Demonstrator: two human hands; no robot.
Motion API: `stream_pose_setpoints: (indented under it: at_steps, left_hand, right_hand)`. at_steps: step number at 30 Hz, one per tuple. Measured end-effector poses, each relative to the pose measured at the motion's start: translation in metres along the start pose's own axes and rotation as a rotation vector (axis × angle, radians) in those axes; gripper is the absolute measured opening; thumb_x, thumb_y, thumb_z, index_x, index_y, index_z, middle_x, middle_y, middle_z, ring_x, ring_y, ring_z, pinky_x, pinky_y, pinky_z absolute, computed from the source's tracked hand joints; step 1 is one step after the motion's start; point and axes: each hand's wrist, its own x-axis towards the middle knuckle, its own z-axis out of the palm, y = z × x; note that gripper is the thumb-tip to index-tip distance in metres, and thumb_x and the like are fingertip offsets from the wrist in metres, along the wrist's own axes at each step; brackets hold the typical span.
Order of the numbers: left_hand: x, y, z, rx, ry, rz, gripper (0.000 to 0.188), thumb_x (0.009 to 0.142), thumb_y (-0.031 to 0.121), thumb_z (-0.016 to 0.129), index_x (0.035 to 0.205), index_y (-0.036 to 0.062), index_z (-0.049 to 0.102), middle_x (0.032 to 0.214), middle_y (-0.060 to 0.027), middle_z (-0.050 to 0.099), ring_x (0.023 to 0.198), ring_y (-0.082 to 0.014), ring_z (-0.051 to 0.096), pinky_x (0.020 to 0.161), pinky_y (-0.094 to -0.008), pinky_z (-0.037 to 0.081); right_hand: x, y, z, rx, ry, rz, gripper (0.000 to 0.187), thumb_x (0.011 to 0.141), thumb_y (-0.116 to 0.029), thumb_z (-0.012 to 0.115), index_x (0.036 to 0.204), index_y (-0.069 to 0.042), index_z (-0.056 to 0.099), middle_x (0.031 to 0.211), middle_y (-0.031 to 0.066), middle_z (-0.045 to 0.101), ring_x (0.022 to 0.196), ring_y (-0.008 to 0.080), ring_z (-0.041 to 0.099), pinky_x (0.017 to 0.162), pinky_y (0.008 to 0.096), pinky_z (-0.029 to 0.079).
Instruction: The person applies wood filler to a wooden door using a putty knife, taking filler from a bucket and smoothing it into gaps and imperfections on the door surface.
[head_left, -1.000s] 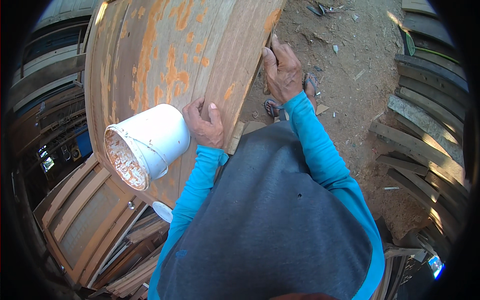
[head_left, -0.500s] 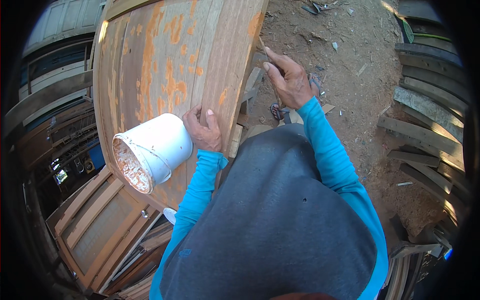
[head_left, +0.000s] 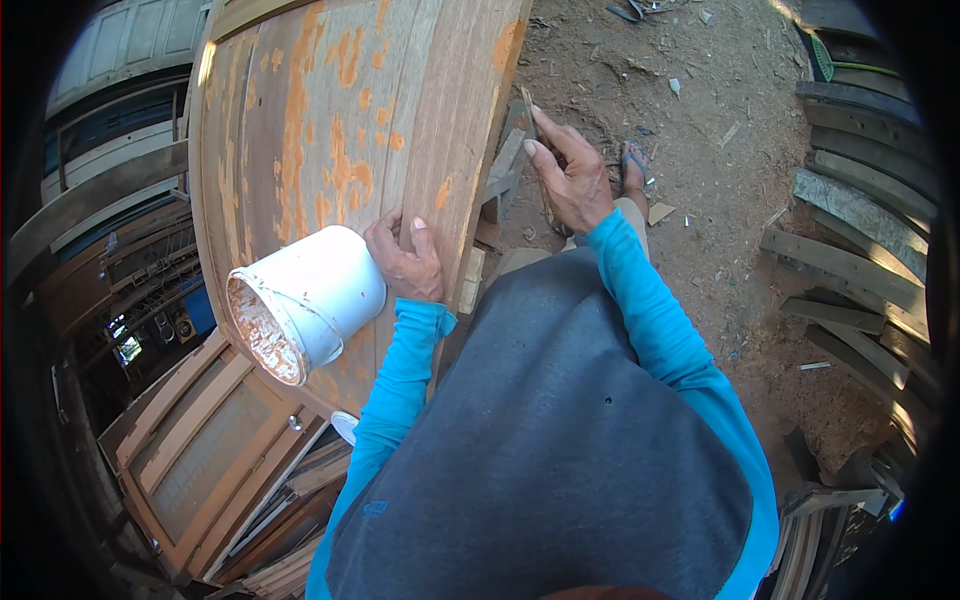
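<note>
A wooden door panel [head_left: 465, 60] with orange filler patches lies in front of me, reaching up and to the left. My left hand [head_left: 405, 258] rests on its surface, fingers bent and thumb apart, right beside a white plastic bucket [head_left: 325, 280]. The bucket lies on its side, its mouth smeared with orange and white residue. Just off the panel's right edge, my right hand [head_left: 575, 175] pinches a thin flat tool [head_left: 527, 101] between thumb and fingers. It shows nearly edge-on, so its exact kind cannot be made out.
Weathered planks [head_left: 850, 250] are stacked along the right over dirt ground [head_left: 720, 210] with scraps. A framed door [head_left: 205, 450] leans at the lower left, near lengths of timber. A wooden support [head_left: 507, 165] stands under the panel's right edge. My sandalled foot [head_left: 634, 165] is beyond my right hand.
My right hand has shifted slightly down with the thin flat tool, a little farther from the panel's edge. More of my right foot and leg shows. My left hand and the bucket stay in place.
</note>
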Motion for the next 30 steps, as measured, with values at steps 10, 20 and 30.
stream_pose_setpoints:
  at_steps: [10, 20, 30]
  left_hand:
    - [0.001, 0.001, -0.002, 0.053, -0.016, 0.015, 0.034, 0.099, 0.017, 0.066, 0.123, -0.0063, 0.061, 0.113, -0.0167, 0.057, 0.102, -0.0286, 0.059, 0.092, -0.0417, 0.05]
    - [-0.001, -0.001, -0.003, 0.034, -0.025, -0.002, 0.035, 0.099, 0.018, 0.066, 0.124, -0.0055, 0.061, 0.116, -0.0165, 0.057, 0.102, -0.0287, 0.059, 0.092, -0.0418, 0.05]
    - [-0.002, 0.024, -0.02, -0.058, -0.034, 0.005, 0.052, 0.093, 0.011, 0.071, 0.14, -0.0055, 0.054, 0.123, -0.0196, 0.06, 0.112, -0.0319, 0.061, 0.096, -0.0434, 0.052]
  right_hand:
    - [0.007, -0.013, 0.015, -0.024, -0.028, -0.057, 0.05, 0.102, -0.023, 0.068, 0.143, 0.004, 0.06, 0.099, 0.0209, 0.066, 0.089, 0.0326, 0.068, 0.081, 0.0405, 0.054]
    - [0.002, 0.001, -0.017, -0.033, -0.229, -0.016, 0.05, 0.1, -0.027, 0.068, 0.142, 0.0, 0.063, 0.099, 0.019, 0.069, 0.091, 0.0315, 0.069, 0.084, 0.0407, 0.054]
    - [0.012, 0.022, -0.052, -0.001, -0.098, 0.309, 0.053, 0.099, -0.03, 0.07, 0.144, -0.003, 0.062, 0.117, 0.021, 0.074, 0.102, 0.0275, 0.072, 0.092, 0.0394, 0.056]
